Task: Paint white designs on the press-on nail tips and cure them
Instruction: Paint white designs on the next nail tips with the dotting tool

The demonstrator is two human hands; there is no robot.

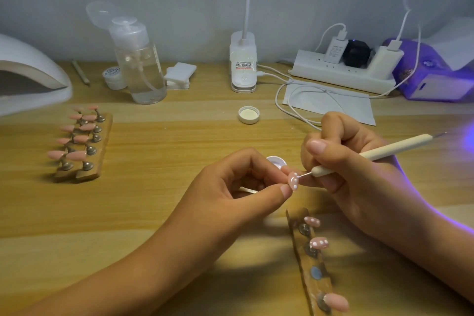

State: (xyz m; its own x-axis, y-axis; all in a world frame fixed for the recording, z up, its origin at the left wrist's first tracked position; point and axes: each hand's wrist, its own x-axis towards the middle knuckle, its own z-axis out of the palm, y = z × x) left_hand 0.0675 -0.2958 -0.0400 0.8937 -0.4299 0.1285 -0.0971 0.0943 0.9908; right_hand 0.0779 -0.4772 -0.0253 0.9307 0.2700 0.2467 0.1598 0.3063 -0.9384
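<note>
Left hand (238, 187): thumb and fingertips pinch pink nail tip (293, 180), held above table (154, 200).
Right hand (351, 161): fingers curled round dotting pen (384, 153), its needle touching the tip's white dots.
Near strip (311, 261): two dotted tips, one plain.
Far strip (84, 145): plain pink tips.

Glossy pink nail tip (293, 180), matt wooden table (164, 161), clear plastic bottle (139, 59).
</note>
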